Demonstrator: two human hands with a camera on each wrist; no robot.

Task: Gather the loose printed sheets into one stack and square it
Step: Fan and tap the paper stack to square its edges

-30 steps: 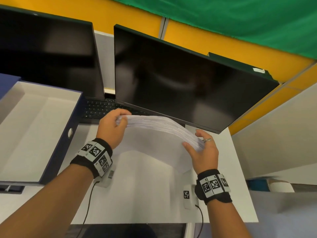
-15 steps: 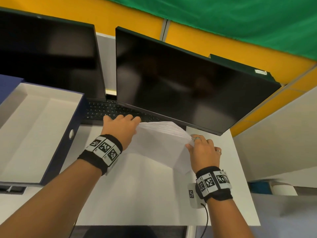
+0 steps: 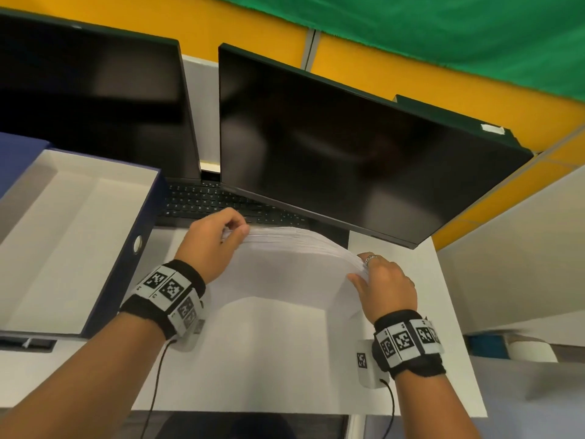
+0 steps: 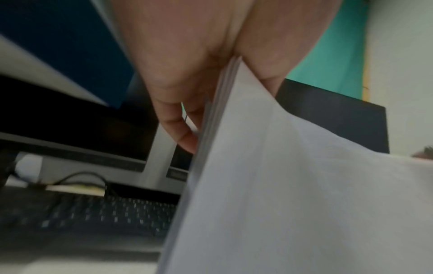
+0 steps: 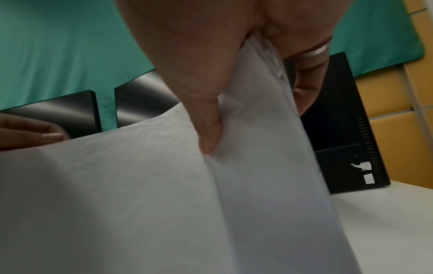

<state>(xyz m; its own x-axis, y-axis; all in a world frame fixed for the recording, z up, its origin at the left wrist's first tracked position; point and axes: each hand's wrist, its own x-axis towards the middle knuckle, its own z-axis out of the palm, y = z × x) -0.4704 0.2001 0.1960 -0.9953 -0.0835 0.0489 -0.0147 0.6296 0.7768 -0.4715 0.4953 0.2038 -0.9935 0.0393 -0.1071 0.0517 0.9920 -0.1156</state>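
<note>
A thick stack of white sheets (image 3: 294, 267) stands upright on its lower edge above the white desk (image 3: 269, 369), just in front of the right monitor. My left hand (image 3: 234, 231) grips the stack's left edge, thumb in front and fingers behind, as the left wrist view shows at the stack (image 4: 293, 185). My right hand (image 3: 362, 270) grips the right edge the same way, its thumb pressed on the front sheet of the stack (image 5: 164, 194). The top edge bows upward in an arc. The sheets' printed sides are not visible.
Two dark monitors (image 3: 348, 160) stand close behind the stack, with a black keyboard (image 3: 202, 201) under them. An open blue box file (image 3: 72, 236) with a white inside lies at the left. A white partition (image 3: 512, 248) borders the desk at the right.
Half a second ago the stack was pushed down and both hands sat low on it; now both hands have lifted and the sheets bow up again, as one second ago.
</note>
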